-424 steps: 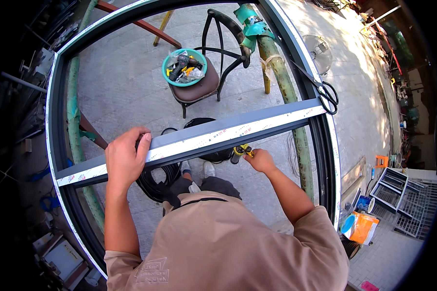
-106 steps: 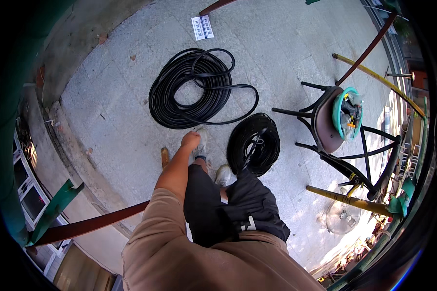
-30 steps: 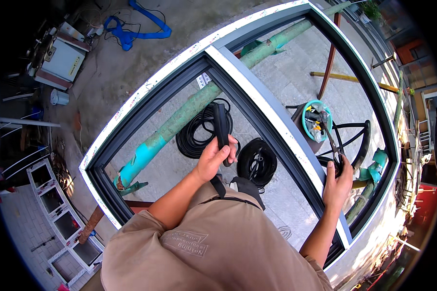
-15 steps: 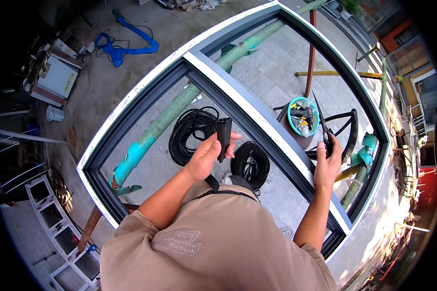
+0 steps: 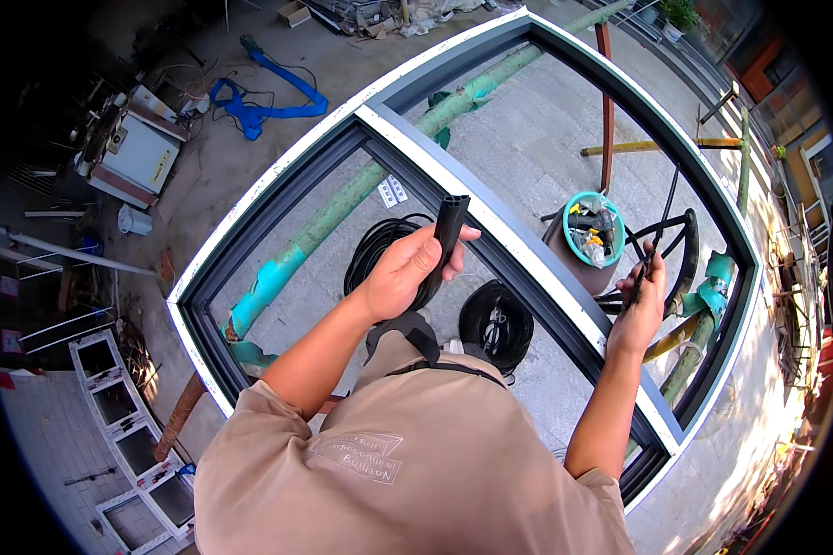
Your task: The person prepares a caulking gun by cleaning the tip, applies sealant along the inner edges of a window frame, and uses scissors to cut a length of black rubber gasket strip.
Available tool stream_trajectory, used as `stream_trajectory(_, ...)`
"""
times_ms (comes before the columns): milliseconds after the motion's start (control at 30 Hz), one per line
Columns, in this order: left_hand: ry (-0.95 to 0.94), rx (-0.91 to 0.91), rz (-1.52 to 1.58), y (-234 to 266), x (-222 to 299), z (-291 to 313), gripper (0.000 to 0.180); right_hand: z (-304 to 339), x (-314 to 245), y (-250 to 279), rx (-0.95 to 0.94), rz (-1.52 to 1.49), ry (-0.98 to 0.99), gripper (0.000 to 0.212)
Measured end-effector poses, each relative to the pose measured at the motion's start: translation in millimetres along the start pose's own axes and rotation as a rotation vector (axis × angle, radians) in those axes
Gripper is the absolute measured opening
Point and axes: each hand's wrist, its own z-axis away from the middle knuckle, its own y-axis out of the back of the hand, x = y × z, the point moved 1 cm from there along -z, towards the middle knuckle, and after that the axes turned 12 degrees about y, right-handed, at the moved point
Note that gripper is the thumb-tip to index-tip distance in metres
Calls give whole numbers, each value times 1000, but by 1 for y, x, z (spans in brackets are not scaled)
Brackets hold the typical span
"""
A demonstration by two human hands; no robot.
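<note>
My left hand (image 5: pixel 407 277) is wrapped round a short black hollow profile piece (image 5: pixel 450 227), held upright with its cut end on top. In my right hand (image 5: pixel 640 301) is a pair of black scissors (image 5: pixel 665 211), the long thin blades pointing up and away; the fingers partly hide the handles. Both hands are above a large window frame (image 5: pixel 491 199) with white edges and dark grey inner channels, split by a crossbar. Below, seen through the frame opening, lie a coil of black strip (image 5: pixel 366 264) and a second black coil (image 5: pixel 496 324).
Green-wrapped poles (image 5: pixel 329 217) run under the frame. Through its far opening shows a turquoise basket (image 5: pixel 594 231) of small parts and tools. A blue strap (image 5: pixel 273 106) lies on the floor at the far left, near a white cabinet (image 5: pixel 139 153). Small framed panels (image 5: pixel 139 444) lie at lower left.
My view has shifted, so the frame and floor things appear further right. The scissors have turned in my right hand and look edge-on now. My left hand keeps the profile piece.
</note>
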Motion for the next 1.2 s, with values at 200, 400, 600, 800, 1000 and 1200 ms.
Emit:
stream_trajectory(200, 55, 33, 132, 44, 14, -19, 59, 1, -13, -16, -134, -221, -78, 46)
stream_trajectory(400, 125, 89, 12, 87, 49, -72, 60, -8, -40, -85, -436, -9, -130, 44)
stream_trajectory(600, 322, -141, -327, 115, 85, -144, 57, -53, -24, -138, -508, 99, -69, 41)
stream_trajectory(800, 456, -479, -449, 107, 82, -240, 49, -99, 6, -139, -421, 460, 99, 39)
stream_trajectory(1000, 507, -662, -270, 87, 58, -285, 38, -100, 11, -116, -584, 683, 87, 64)
stream_trajectory(1200, 508, -597, -173, 89, 17, -289, 42, -98, 2, -126, -607, 883, 36, 72)
